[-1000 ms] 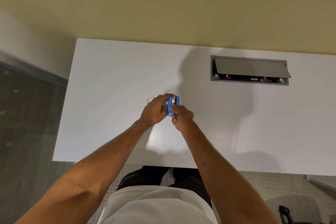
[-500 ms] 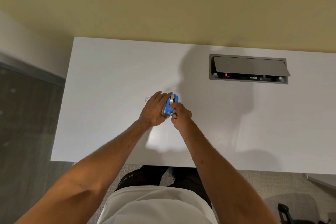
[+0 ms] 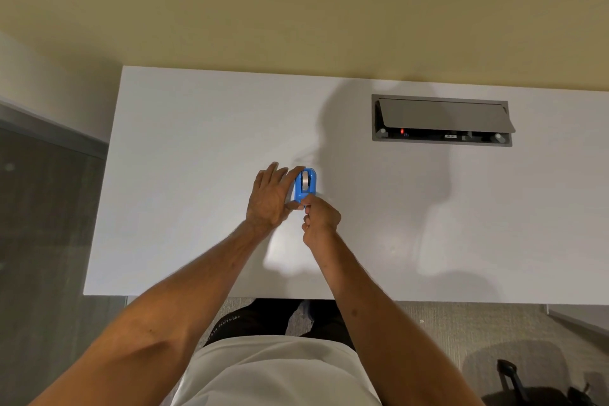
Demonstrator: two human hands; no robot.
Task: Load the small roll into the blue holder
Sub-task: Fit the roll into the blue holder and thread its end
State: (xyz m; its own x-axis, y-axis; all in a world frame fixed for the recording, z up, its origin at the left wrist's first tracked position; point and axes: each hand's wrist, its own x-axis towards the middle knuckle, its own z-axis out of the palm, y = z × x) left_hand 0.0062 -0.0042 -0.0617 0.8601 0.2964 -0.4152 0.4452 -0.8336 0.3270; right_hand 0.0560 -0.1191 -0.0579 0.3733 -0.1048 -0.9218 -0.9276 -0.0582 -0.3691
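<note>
The blue holder (image 3: 305, 185) stands on the white table (image 3: 184, 175) near its middle, with the small grey roll (image 3: 306, 182) seated in its slot. My left hand (image 3: 268, 199) grips the holder from its left side, index finger along the top and thumb at its near end. My right hand (image 3: 320, 219) is at the holder's near end, fingers pinched together on something thin there, probably the tape end; what it pinches is too small to make out.
A grey cable box (image 3: 441, 120) with its lid raised is set into the table at the back right. The table's near edge runs just in front of my body. A dark bag (image 3: 514, 386) sits on the floor at the lower right.
The holder has turned more upright and squarer to me. My left hand's fingers have spread along its left side, and my right hand has drawn back slightly toward me from the holder's near end.
</note>
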